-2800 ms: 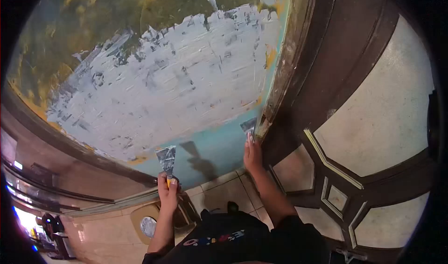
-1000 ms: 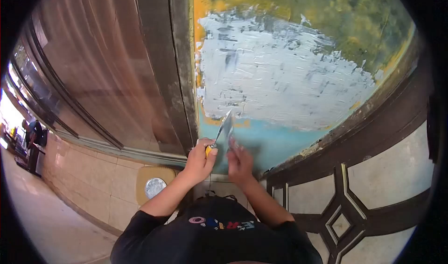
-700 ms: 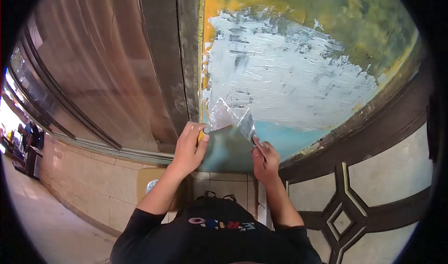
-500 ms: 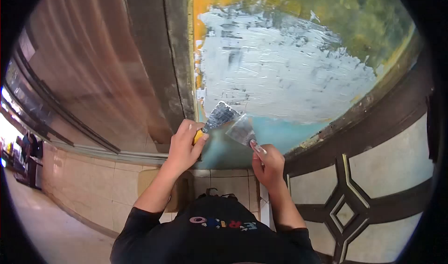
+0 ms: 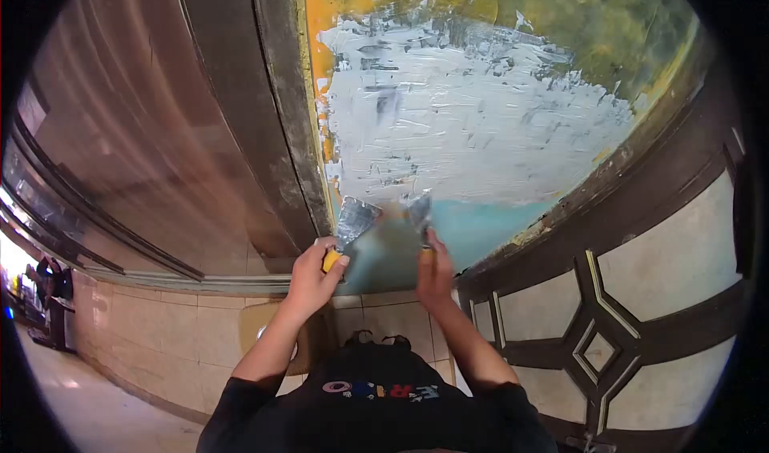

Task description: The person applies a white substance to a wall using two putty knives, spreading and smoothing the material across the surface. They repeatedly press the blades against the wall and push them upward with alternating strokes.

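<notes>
My left hand (image 5: 314,275) is closed on the yellow handle of a putty knife (image 5: 356,217), whose wide metal blade is smeared with white paste and points up. My right hand (image 5: 435,275) grips a second putty knife (image 5: 418,211) by its yellow handle; its blade is blurred and tilted, close to the wall. The two blades are apart. Beyond them, rough white filler (image 5: 473,124) covers the middle of the wall panel, with knife marks across it. Bare teal paint (image 5: 481,227) shows under the filler, and green and yellow paint (image 5: 609,20) above.
A dark wooden frame (image 5: 232,68) and a glass pane with a curtain (image 5: 128,132) stand on the left. On the right is a dark panelled door (image 5: 589,293) with pale insets. A tan stool (image 5: 255,325) sits on the tiled floor (image 5: 172,349) near my left forearm.
The two knives have separated; the left one moved left and down. My right hand has shifted left and turned its blade more upright. The view has shifted slightly.
</notes>
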A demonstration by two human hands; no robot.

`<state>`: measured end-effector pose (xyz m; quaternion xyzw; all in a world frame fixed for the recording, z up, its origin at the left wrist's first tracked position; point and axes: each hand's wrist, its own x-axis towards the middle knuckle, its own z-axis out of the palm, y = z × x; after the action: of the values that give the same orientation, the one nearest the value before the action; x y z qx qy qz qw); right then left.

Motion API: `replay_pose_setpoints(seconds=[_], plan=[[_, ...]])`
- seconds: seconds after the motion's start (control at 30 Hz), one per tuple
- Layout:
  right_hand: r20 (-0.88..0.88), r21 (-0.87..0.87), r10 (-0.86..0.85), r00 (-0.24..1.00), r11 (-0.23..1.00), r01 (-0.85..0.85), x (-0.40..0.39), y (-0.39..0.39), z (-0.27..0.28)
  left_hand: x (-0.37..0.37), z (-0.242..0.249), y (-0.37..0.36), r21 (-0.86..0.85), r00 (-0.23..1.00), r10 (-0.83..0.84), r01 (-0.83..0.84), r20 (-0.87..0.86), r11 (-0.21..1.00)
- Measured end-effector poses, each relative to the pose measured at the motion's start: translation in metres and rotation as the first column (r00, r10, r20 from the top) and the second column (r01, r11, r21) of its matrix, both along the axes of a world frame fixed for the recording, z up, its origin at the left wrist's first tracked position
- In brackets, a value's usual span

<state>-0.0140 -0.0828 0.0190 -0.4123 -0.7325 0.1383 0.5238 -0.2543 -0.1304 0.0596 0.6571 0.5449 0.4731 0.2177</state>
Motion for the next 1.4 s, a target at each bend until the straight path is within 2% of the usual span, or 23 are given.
replay_pose_setpoints(seconds=[0.03, 0.07, 0.1, 0.17, 0.2, 0.27, 0.33, 0.37, 0.4, 0.43, 0.5, 0.57, 0.6, 0.63, 0.77, 0.83, 0.9, 1.0, 1.07, 1.17, 1.23, 1.27, 1.4], plan=[[-0.003, 0.002, -0.007, 1.000, 1.000, 0.007, -0.015, 0.001, -0.006, -0.001, -0.002, 0.000, -0.106, 0.995, 0.004, 0.007, 0.103, 0.994], [-0.050, 0.002, 0.000, 0.999, 1.000, 0.000, -0.031, 0.005, -0.008, 0.000, 0.010, 0.001, 0.015, 0.998, 0.003, -0.004, 0.057, 1.000], [-0.096, -0.003, 0.012, 0.995, 1.000, -0.012, -0.044, 0.009, -0.008, -0.002, 0.025, 0.005, 0.016, 0.998, 0.003, -0.004, 0.058, 1.000], [-0.034, 0.229, -0.055, 0.998, 0.972, 0.062, -0.066, 0.028, 0.022, -0.010, 0.058, 0.013, 0.264, 0.987, 0.114, -0.081, -0.113, 0.961], [-0.040, 0.218, -0.057, 0.998, 0.974, 0.064, -0.072, 0.036, 0.034, -0.015, 0.075, 0.017, 0.349, 0.982, 0.136, -0.083, -0.130, 0.933], [0.065, 0.121, -0.048, 0.997, 0.992, 0.040, -0.078, 0.047, 0.052, -0.021, 0.109, 0.026, 0.499, 0.973, 0.163, -0.063, -0.160, 0.864], [0.111, 0.110, -0.096, 0.989, 0.990, 0.083, -0.079, 0.048, 0.032, -0.025, 0.130, 0.033, 0.590, 0.965, 0.174, -0.024, -0.198, 0.807], [0.162, 0.101, -0.138, 0.977, 0.987, 0.122, -0.080, 0.050, 0.018, -0.028, 0.131, 0.035, 0.591, 0.964, 0.175, -0.024, -0.200, 0.806], [0.125, 0.246, -0.174, 0.977, 0.959, 0.140, -0.081, 0.051, 0.002, -0.032, 0.133, 0.036, 0.573, 0.955, 0.193, -0.030, -0.224, 0.819], [0.122, 0.247, -0.172, 0.977, 0.959, 0.138, -0.079, 0.048, -0.012, -0.035, 0.134, 0.036, 0.554, 0.945, 0.209, -0.037, -0.251, 0.832], [0.183, 0.097, -0.106, 0.977, 0.991, 0.090, -0.072, 0.035, -0.032, -0.040, 0.127, 0.035, 0.538, 0.936, 0.223, -0.044, -0.273, 0.842], [0.149, 0.115, -0.088, 0.985, 0.991, 0.071, -0.064, 0.034, -0.039, -0.047, 0.117, 0.036, 0.505, 0.928, 0.213, -0.031, -0.306, 0.863], [0.133, 0.189, -0.089, 0.987, 0.980, 0.063, -0.062, 0.035, -0.030, -0.050, 0.117, 0.037, 0.493, 0.926, 0.200, -0.017, -0.321, 0.870], [0.118, 0.261, -0.090, 0.989, 0.964, 0.056, -0.061, 0.036, -0.017, -0.051, 0.125, 0.039, 0.493, 0.926, 0.198, -0.015, -0.322, 0.870], [0.077, 0.315, -0.033, 0.997, 0.949, 0.007, -0.064, 0.055, 0.039, -0.054, 0.196, 0.042, 0.480, 0.742, 0.236, 0.129, -0.627, 0.868], [0.112, 0.271, -0.132, 0.985, 0.958, 0.097, -0.063, 0.061, 0.046, -0.056, 0.228, 0.046, 0.436, 0.657, 0.208, 0.203, -0.724, 0.877], [0.132, 0.294, -0.148, 0.980, 0.950, 0.104, -0.060, 0.066, 0.028, -0.058, 0.250, 0.054, 0.419, 0.582, 0.177, 0.311, -0.794, 0.853], [0.169, 0.236, -0.132, 0.977, 0.968, 0.090, -0.053, 0.051, -0.003, -0.056, 0.263, 0.052, 0.331, 0.524, 0.122, 0.327, -0.843, 0.885], [0.151, 0.300, -0.164, 0.975, 0.947, 0.113, -0.048, 0.045, -0.013, -0.054, 0.254, 0.048, 0.251, 0.532, 0.028, 0.352, -0.847, 0.902], [0.043, 0.326, -0.104, 0.994, 0.942, 0.085, -0.050, 0.049, 0.023, -0.048, 0.223, 0.040, 0.185, 0.572, -0.076, 0.384, -0.816, 0.905], [0.015, 0.345, -0.082, 0.997, 0.936, 0.071, -0.054, 0.059, 0.043, -0.045, 0.205, 0.037, 0.120, 0.545, -0.120, 0.385, -0.830, 0.915], [-0.005, 0.368, -0.050, 0.999, 0.929, 0.049, -0.057, 0.064, 0.049, -0.043, 0.193, 0.039, 0.129, 0.595, -0.153, 0.404, -0.789, 0.906], [-0.007, 0.338, -0.034, 0.999, 0.941, 0.035, -0.069, 0.075, 0.042, -0.036, 0.166, 0.049, 0.129, 0.641, -0.161, 0.381, -0.750, 0.916]])
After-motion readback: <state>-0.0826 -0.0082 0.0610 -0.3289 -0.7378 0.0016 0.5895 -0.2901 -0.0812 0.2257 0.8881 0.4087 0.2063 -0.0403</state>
